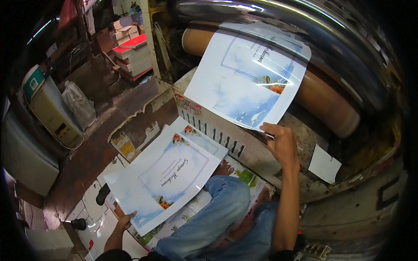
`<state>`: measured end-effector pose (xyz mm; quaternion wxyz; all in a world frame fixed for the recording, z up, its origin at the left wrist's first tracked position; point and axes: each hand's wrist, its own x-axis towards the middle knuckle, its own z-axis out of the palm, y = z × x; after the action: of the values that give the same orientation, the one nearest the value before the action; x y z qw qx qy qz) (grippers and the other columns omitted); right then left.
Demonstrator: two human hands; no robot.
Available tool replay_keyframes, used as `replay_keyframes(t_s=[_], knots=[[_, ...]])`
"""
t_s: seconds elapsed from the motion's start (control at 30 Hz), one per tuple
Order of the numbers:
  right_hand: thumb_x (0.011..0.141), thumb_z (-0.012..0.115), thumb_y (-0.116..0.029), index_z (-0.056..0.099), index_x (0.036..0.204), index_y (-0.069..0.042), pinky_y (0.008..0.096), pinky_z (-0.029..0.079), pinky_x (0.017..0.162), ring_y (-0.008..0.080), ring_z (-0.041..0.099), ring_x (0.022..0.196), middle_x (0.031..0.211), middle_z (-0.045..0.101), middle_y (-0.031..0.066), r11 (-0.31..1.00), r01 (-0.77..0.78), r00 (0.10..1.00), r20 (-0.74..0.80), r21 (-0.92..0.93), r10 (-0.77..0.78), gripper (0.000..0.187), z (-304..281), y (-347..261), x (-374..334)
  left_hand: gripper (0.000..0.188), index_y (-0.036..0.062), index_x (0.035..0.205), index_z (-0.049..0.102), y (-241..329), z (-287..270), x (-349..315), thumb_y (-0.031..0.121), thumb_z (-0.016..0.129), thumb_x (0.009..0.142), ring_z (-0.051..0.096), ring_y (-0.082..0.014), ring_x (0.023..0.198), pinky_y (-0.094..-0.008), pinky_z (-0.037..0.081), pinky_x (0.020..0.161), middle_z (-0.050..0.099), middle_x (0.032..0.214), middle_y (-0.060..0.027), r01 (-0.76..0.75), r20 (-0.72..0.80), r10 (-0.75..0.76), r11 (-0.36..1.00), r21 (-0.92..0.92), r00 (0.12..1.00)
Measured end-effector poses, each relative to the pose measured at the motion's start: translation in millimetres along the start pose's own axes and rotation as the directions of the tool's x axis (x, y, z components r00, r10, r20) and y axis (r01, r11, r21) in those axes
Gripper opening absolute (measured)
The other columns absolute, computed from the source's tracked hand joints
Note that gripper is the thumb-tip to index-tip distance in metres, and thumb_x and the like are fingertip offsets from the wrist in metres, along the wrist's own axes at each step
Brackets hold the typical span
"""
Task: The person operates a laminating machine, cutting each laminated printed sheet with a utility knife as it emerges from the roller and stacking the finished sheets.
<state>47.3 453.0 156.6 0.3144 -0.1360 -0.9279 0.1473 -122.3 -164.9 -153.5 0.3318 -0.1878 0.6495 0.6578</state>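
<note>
Right of centre, the right hand (pixel 282 141) reaches up, fingers pinching the bottom edge of the upper sheet (pixel 226 93); I can hardly make out its top by the shiny roller (pixel 348 52). Lower left, the left hand (pixel 124 221) clasps the lower sheet (pixel 150 174), thumb above, other fingers hidden.
</note>
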Motion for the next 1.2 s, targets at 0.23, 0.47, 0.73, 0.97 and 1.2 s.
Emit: replay_keyframes(t_s=[0.23, 0.47, 0.73, 0.97, 1.2], knots=[[0.068, 0.059, 0.008, 0.072, 0.098, -0.003, 0.0341, 0.054, 0.082, 0.0309, 0.068, 0.093, 0.107, 0.067, 0.0174, 0.97, -0.121, 0.993, 0.008, 0.209, 0.122, 0.035, -10.0, 4.5, -39.3, 0.048, -0.0024, 0.124, 0.046, -44.8, 70.6, 84.7, -0.001, 0.07, 0.082, 0.062, -0.027, 0.098, -0.0371, 0.055, 0.084, 0.06, 0.114, -0.0162, -0.167, 0.022, 0.174, 0.968, -0.187, 0.984], [0.068, 0.059, 0.014, 0.072, 0.094, 0.001, 0.03, 0.055, 0.076, 0.0244, 0.071, 0.085, 0.095, 0.07, 0.0188, 0.963, -0.065, 0.997, 0.062, 0.261, 0.05, 0.032, -3.3, -0.1, -34.4, 0.084, -0.005, 0.122, 0.041, -54.6, 83.9, 120.6, 0.027, 0.09, 0.061, 0.064, -0.0305, 0.093, -0.0438, 0.055, 0.078, 0.064, 0.104, -0.0179, -0.412, -0.224, 0.57, 0.766, 0.494, 0.79], [0.073, 0.067, -0.001, 0.073, 0.094, -0.004, 0.0336, 0.052, 0.073, 0.0252, 0.07, 0.078, 0.088, 0.07, 0.0174, 0.934, -0.212, 0.919, 0.382, 0.289, 0.091, 0.022, -22.3, -26.2, -25.5, 0.148, 0.0132, 0.15, -0.011, -61.5, 202.5, 18.4, 0.04, 0.093, 0.047, 0.014, -0.0561, 0.136, -0.0568, 0.046, 0.094, -0.024, 0.149, -0.0297, 0.125, -0.109, 0.249, -0.049, 0.991, 0.962], [0.075, 0.072, -0.012, 0.074, 0.091, -0.007, 0.0341, 0.052, 0.071, 0.0312, 0.068, 0.075, 0.084, 0.068, 0.0181, 0.924, -0.133, 0.875, 0.48, 0.357, -0.059, 0.017, 3.3, -52.7, -20.8, 0.144, 0.0102, 0.149, -0.007, -92.4, 177.6, 53.6, 0.036, 0.092, 0.049, 0.015, -0.0575, 0.134, -0.0579, 0.038, 0.1, -0.021, 0.147, -0.0297, 0.148, -0.17, 0.379, 0.088, 0.985, 0.91], [0.076, 0.074, -0.019, 0.073, 0.094, -0.006, 0.0322, 0.049, 0.062, 0.0281, 0.065, 0.064, 0.077, 0.068, 0.0186, 0.927, -0.081, 0.816, 0.558, 0.366, -0.148, 0.022, 18.3, -63.0, -14.6, 0.144, 0.0023, 0.148, -0.002, -92.3, 171.4, 68.6, 0.043, 0.091, 0.046, 0.014, -0.0552, 0.135, -0.0601, 0.028, 0.104, -0.006, 0.15, -0.0292, 0.144, -0.159, 0.351, 0.069, 0.987, 0.923]])
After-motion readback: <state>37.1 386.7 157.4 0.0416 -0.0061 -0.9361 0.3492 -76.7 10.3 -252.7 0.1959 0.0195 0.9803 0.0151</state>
